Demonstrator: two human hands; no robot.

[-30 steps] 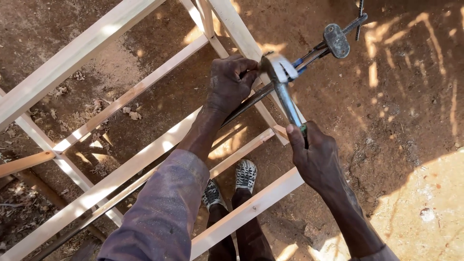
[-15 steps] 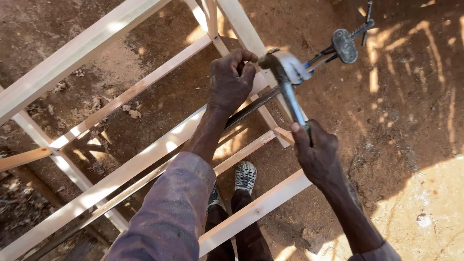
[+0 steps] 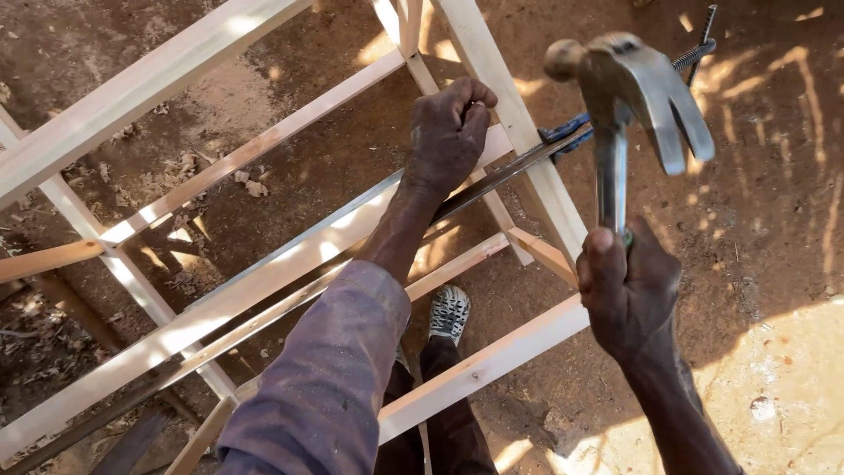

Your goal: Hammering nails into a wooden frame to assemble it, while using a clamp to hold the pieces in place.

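Observation:
My right hand [image 3: 626, 295] grips the handle of a metal claw hammer [image 3: 635, 97], raised high with its head up near the camera. My left hand [image 3: 448, 132] is closed around a pale wooden rail of the wooden frame [image 3: 264, 273] where it meets an upright post. A long metal bar clamp [image 3: 563, 141] runs along that rail and across the post, its threaded screw end sticking out at the upper right. The joint itself is hidden under my left hand.
The frame of light timber rails stands on brown dirt ground [image 3: 774, 176] with dry leaves at the left. My shoe [image 3: 449, 312] and dark trouser legs show below between the rails. A sunlit patch lies at the lower right.
My right hand has swung the hammer up from beside the joint, so its head now sits higher and closer to the camera. My left hand keeps its hold on the rail.

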